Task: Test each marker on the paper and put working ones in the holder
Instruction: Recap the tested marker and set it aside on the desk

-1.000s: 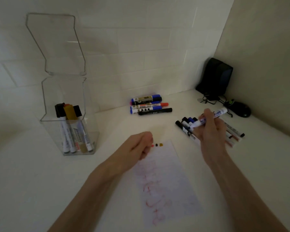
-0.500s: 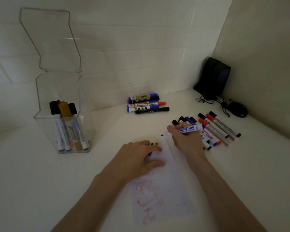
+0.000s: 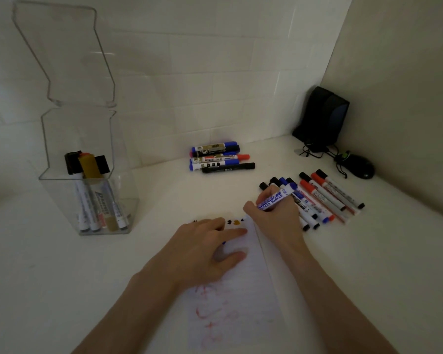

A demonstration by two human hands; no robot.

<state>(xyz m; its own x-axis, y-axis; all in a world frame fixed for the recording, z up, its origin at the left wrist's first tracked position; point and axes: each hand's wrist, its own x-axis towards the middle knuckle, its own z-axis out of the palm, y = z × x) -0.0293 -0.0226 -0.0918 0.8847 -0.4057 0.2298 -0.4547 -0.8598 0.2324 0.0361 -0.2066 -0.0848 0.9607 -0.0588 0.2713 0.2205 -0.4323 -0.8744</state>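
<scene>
At top edge of white lined paper, right hand gripping blue-and-white board marker, testing tip; left hand pinning it w/ flat fingers. Nxt: checking mark, recapping.

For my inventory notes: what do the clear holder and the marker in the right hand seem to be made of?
The holder looks like clear, glossy rigid plastic, perhaps acrylic: the markers inside show through its walls. The marker in the right hand looks like smooth white plastic, with blue printed lettering; dim light leaves its sheen uncertain.
</scene>
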